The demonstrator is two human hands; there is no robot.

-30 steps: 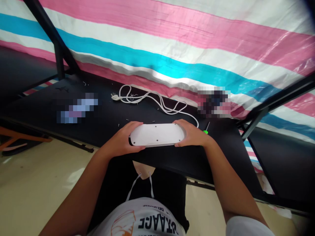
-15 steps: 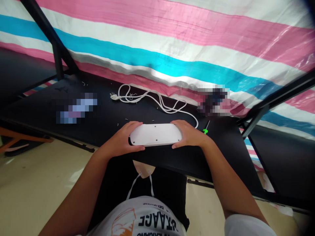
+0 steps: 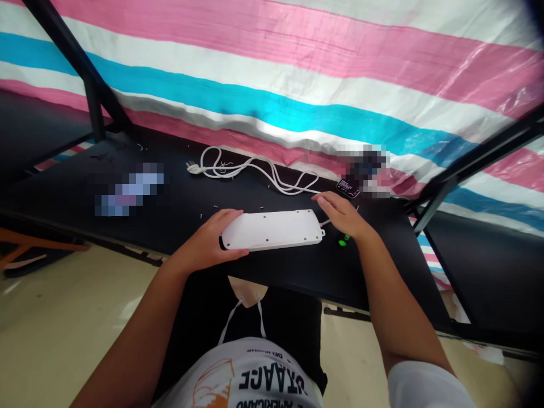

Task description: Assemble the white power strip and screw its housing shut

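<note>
A white power strip (image 3: 272,229) lies on the black table with its screw-dotted underside up. My left hand (image 3: 216,238) is wrapped around its left end, thumb along the near edge and fingers over the far edge. Off the strip's right end is my right hand (image 3: 340,214), its fingers stretched out, above the white cord. The hand hides part of that cord (image 3: 278,180), which runs loosely across the back of the table to a plug (image 3: 194,168). Partly under my right wrist lies a screwdriver with a green handle (image 3: 343,242).
Several small screws (image 3: 216,207) are scattered beyond the strip. At the back right lies a phone (image 3: 347,187), beside a blurred patch. Another blurred object (image 3: 130,190) is on the left. Striped plastic sheeting (image 3: 255,73) hangs behind the black table (image 3: 272,272).
My right hand has let go of the strip's right end and moved right and slightly up, uncovering that end and its cord outlet. My left hand still grips the left end.
</note>
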